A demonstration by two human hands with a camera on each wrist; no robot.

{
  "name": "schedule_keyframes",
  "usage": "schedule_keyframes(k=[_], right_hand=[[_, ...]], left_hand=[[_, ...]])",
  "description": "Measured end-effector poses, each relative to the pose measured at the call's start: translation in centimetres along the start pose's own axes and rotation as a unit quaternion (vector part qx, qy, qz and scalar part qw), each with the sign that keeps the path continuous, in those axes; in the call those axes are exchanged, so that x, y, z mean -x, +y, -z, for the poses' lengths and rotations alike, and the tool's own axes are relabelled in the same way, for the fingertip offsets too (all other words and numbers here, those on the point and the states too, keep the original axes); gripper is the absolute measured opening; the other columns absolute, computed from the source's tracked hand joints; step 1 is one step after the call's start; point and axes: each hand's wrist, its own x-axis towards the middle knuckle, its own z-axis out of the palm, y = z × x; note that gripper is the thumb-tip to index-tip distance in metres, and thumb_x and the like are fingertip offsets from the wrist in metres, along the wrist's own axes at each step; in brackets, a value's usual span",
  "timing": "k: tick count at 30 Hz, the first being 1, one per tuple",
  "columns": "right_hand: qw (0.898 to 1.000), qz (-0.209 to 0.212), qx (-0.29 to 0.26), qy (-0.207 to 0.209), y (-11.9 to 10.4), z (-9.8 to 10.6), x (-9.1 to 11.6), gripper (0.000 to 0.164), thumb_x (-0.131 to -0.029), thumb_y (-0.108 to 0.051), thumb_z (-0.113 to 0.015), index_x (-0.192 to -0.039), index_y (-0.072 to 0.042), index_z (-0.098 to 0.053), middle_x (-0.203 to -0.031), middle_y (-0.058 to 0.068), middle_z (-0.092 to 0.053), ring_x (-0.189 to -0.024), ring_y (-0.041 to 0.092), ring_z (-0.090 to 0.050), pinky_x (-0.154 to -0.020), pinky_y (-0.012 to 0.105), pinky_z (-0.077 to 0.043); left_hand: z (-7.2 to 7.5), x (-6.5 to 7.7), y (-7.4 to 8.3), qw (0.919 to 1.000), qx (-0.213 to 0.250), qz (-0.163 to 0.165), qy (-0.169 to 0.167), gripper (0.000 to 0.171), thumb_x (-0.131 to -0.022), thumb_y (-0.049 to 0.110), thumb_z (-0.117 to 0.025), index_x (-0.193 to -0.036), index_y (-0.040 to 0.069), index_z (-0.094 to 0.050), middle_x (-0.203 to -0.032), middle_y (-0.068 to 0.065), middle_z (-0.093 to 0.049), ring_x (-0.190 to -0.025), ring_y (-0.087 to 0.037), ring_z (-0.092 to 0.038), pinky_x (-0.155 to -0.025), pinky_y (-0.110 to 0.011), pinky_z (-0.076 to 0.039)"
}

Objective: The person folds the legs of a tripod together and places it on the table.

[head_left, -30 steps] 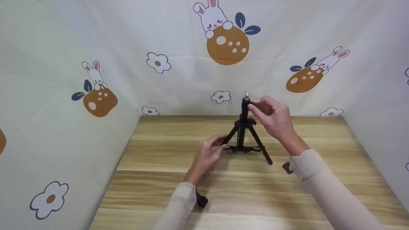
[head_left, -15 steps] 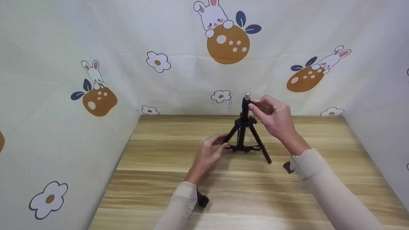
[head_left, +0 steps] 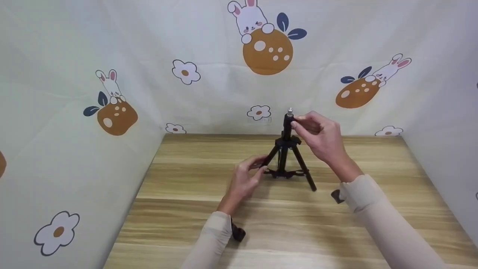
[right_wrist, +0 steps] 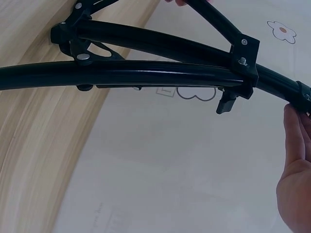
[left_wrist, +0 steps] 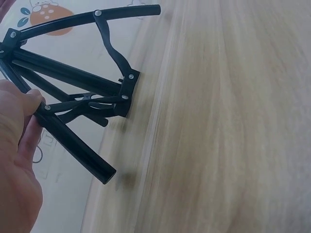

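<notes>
A small black tripod (head_left: 286, 129) with a silver screw tip (head_left: 290, 111) stands upright on the table, legs spread. My left hand (head_left: 244, 179) holds its left leg (left_wrist: 77, 148) between thumb and fingers, near the joint of the lower brace (left_wrist: 114, 46). At the top, the thumb and fingertips of my right hand (head_left: 323, 138) pinch the centre column just below the screw tip. In the right wrist view the right fingers reach the collar (right_wrist: 303, 92) at the upper end; the tip itself is outside that view. A small knob (right_wrist: 226, 102) juts from the leg hub.
The wood-grain table (head_left: 179, 213) meets a pale cloth backdrop (head_left: 209, 97) printed with rabbits, oranges and flowers, close behind the tripod. Similar cloth walls rise at left and right. Dark wrist cameras (head_left: 238, 232) sit under both sleeves.
</notes>
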Motion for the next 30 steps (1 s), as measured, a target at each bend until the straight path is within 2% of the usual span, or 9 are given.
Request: schedule_keyframes(k=[7,13,19,23,30], right_hand=[[1.000,0.003,0.001,0.003,-0.04,-0.02,-0.03,0.009,-0.098,-0.015,-0.082,-0.106,-0.011,-0.082,-0.108,0.007,-0.085,-0.098,0.009,-0.082,-0.084,0.023,-0.069],[1.000,-0.002,0.004,0.004,0.00,-0.05,-0.03,0.009,-0.098,-0.016,-0.082,-0.106,-0.011,-0.082,-0.108,0.007,-0.085,-0.098,0.008,-0.082,-0.084,0.024,-0.069],[1.000,-0.003,0.005,0.000,0.01,-0.03,0.03,0.011,-0.098,-0.018,-0.082,-0.108,-0.013,-0.082,-0.109,0.007,-0.085,-0.100,0.009,-0.082,-0.086,0.024,-0.069],[1.000,-0.004,0.004,-0.004,0.00,0.03,-0.02,0.011,-0.099,-0.018,-0.082,-0.108,-0.013,-0.082,-0.109,0.006,-0.085,-0.100,0.009,-0.082,-0.086,0.024,-0.069],[1.000,-0.006,0.010,-0.006,0.01,0.14,-0.05,0.011,-0.099,-0.018,-0.082,-0.108,-0.013,-0.082,-0.108,0.006,-0.085,-0.099,0.008,-0.081,-0.085,0.023,-0.069]], left_hand=[[-0.28,-0.07,-0.12,0.9997,0.015,-0.013,0.012,0.034,-0.097,0.000,-0.078,-0.130,0.008,-0.075,-0.123,-0.008,-0.080,-0.112,-0.019,-0.078,-0.100,-0.026,-0.066],[-0.46,-0.18,-0.22,0.9994,0.015,-0.023,0.024,0.035,-0.095,-0.006,-0.078,-0.128,0.006,-0.075,-0.121,-0.010,-0.081,-0.110,-0.020,-0.079,-0.099,-0.028,-0.067],[-0.52,-0.23,-0.22,0.9994,0.019,-0.016,0.023,0.037,-0.094,-0.008,-0.077,-0.128,0.005,-0.075,-0.121,-0.011,-0.080,-0.111,-0.020,-0.079,-0.099,-0.027,-0.067],[-0.56,-0.23,-0.18,0.9994,0.025,-0.007,0.022,0.034,-0.096,-0.004,-0.077,-0.129,0.005,-0.075,-0.122,-0.011,-0.080,-0.113,-0.020,-0.078,-0.100,-0.026,-0.066],[-0.80,-0.26,-0.21,0.9992,0.025,-0.011,0.028,0.033,-0.096,-0.004,-0.077,-0.128,0.004,-0.074,-0.123,-0.012,-0.080,-0.113,-0.022,-0.078,-0.101,-0.025,-0.066]])
